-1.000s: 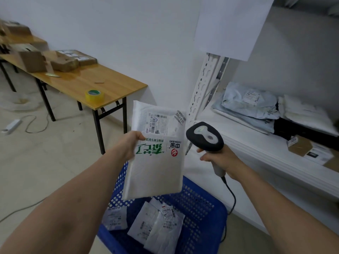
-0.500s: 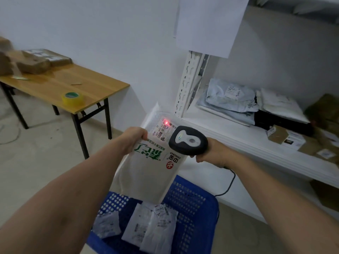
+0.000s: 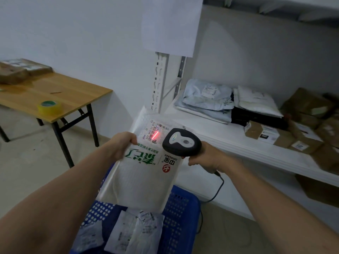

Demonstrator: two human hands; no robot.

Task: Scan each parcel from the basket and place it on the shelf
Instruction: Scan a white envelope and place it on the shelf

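1. You hold the white padded parcel [image 3: 139,182] tilted in the air, above the blue basket [image 3: 180,208] and just in front of the shelf [image 3: 229,142] edge. A red scan line [image 3: 155,135] lies across its label [image 3: 156,130]; the label's print is too small to read.
2. Your left hand [image 3: 122,145] grips the parcel's left edge with the thumb on the top face. The fingers are hidden beneath it.
3. Your right hand [image 3: 207,158] is curled round the handle of the scanner [image 3: 181,143]. The scanner's head covers the parcel's right edge, and the handle is mostly buried in your fist.
4. The cable [image 3: 218,187] drops from below that hand and passes behind the basket, where its end is out of sight.
5. The basket is partly covered by the held parcel and cut off at the bottom. More white parcels [image 3: 135,233] lie inside; you cannot count them.
6. On the shelf lie pale blue bags [image 3: 207,98] and cardboard boxes [image 3: 256,131]. Those at the far right are blurred and cropped.
7. At left, the wooden table [image 3: 55,96] carries a yellow tape roll [image 3: 49,106]; its far end is blurred.
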